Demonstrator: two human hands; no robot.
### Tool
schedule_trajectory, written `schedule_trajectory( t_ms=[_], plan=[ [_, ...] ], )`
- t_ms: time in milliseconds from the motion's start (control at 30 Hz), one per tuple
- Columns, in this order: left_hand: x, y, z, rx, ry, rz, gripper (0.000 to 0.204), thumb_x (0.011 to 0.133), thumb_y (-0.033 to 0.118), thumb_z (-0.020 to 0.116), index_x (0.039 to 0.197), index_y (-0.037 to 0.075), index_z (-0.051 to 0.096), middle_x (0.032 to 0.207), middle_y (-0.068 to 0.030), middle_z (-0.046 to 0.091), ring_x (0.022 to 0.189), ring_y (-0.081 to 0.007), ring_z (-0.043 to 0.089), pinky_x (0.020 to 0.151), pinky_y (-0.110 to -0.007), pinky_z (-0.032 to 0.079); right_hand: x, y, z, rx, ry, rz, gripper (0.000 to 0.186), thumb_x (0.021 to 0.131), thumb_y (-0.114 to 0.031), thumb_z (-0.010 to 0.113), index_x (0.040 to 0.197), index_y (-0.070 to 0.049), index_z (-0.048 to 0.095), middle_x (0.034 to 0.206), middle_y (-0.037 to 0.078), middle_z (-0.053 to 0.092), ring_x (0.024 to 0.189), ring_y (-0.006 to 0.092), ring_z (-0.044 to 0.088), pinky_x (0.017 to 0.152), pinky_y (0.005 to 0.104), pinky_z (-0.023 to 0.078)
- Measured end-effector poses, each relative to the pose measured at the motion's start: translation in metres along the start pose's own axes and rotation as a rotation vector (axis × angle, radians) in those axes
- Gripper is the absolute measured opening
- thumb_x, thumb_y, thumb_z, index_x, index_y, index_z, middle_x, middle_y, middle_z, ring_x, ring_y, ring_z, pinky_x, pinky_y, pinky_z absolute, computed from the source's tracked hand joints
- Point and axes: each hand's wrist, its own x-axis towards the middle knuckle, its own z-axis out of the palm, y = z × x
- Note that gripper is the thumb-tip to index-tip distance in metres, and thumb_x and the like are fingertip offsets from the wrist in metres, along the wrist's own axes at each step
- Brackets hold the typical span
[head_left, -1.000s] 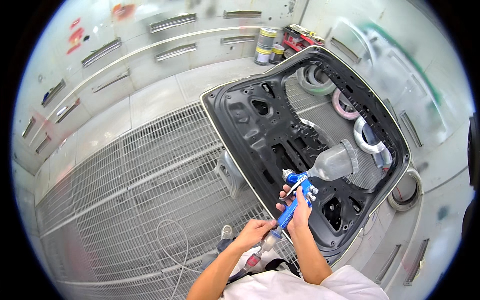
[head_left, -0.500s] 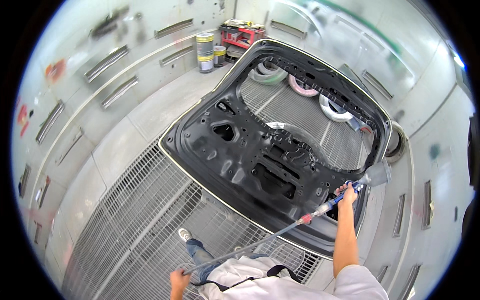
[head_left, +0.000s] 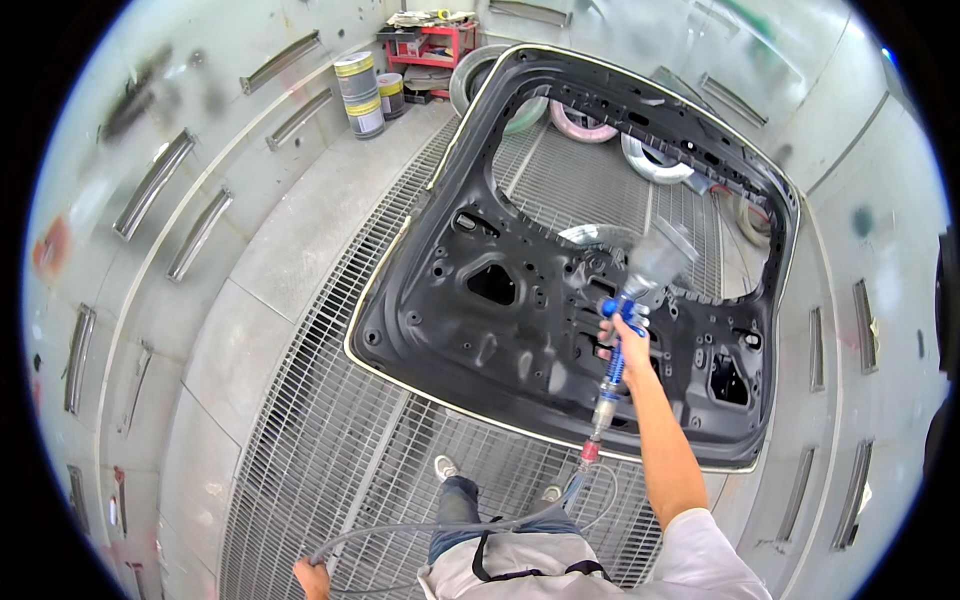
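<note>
My right hand (head_left: 632,350) is closed round the grip of a blue spray gun (head_left: 613,370) with a translucent grey cup (head_left: 662,255) at its top. The gun is over the middle of a black car tailgate panel (head_left: 470,335), whose large window opening lies at the far side. From the gun's lower end, a red coupling (head_left: 591,452) joins a grey air hose (head_left: 430,526). Down at the lower left, my left hand (head_left: 312,577) is closed on that hose, which sags in a curve before my body. Whatever supports the panel is mostly hidden beneath it.
Metal floor grating (head_left: 330,420) runs under the panel and my feet. Paint cans (head_left: 360,97) stand by the left wall near a red cart (head_left: 440,45). Beyond the panel lie several rings, one pink (head_left: 580,125). Pale booth walls (head_left: 845,245) curve around both sides.
My right hand has carried the spray gun leftward, from the panel's right edge to above its middle. The hose now hangs slacker. The view has shifted, and my left hand appears lower and further left.
</note>
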Motion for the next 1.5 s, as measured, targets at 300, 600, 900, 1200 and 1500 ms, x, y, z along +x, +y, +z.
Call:
schedule_trajectory(
  t_ms=[300,600,900,1200,1500],
  plan=[
    [0.06,0.057,-0.027,-0.103,0.016,0.235,0.029,0.086,0.027,0.068,0.076,0.0,0.073,0.056,-0.0204,0.058,0.05,-0.0306,0.058,0.054,-0.041,0.044,-0.135,0.031,0.103,-0.094,-0.453,0.164,0.034,0.098,-0.035,0.054,0.112,-0.004,0.059,0.094,0.008,0.066,0.078,0.0159,0.063,0.049,0.0305,0.054],
    [-0.018,0.128,-0.041,-0.066,-0.814,0.742,0.037,0.076,0.035,0.079,0.096,0.005,0.073,0.1,-0.0113,0.07,0.089,-0.0261,0.067,0.077,-0.034,0.053,-0.24,0.062,0.089,-0.174,-0.59,0.15,0.042,0.097,-0.031,0.056,0.126,-0.001,0.054,0.112,0.015,0.064,0.098,0.0251,0.065,0.058,0.0369,0.06],
    [-0.082,0.273,-0.013,-0.873,-1.448,0.759,0.027,0.099,0.02,0.056,0.115,-0.001,0.063,0.095,-0.0047,0.066,0.083,-0.0101,0.06,0.076,-0.027,0.05,-0.328,0.074,0.148,0.06,-0.512,0.168,0.042,0.098,-0.031,0.053,0.123,0.003,0.05,0.107,0.019,0.062,0.093,0.0275,0.063,0.055,0.0334,0.06],
    [-0.019,0.218,-0.049,-0.929,-1.467,0.702,0.024,0.096,0.014,0.06,0.109,-0.005,0.066,0.091,-0.0094,0.069,0.081,-0.0139,0.067,0.074,-0.027,0.055,-0.362,0.091,0.242,0.004,-0.46,0.174,0.038,0.099,-0.031,0.051,0.12,0.001,0.054,0.104,0.016,0.064,0.089,0.0235,0.064,0.053,0.032,0.058],
    [0.014,0.19,-0.085,-0.978,-1.414,0.572,0.023,0.091,0.013,0.067,0.106,-0.005,0.069,0.089,-0.0103,0.071,0.075,-0.013,0.067,0.069,-0.026,0.055,-0.386,0.094,0.303,-0.063,-0.448,0.164,0.038,0.099,-0.031,0.053,0.12,0.0,0.054,0.103,0.015,0.065,0.087,0.022,0.064,0.053,0.0316,0.057]
  ],
)
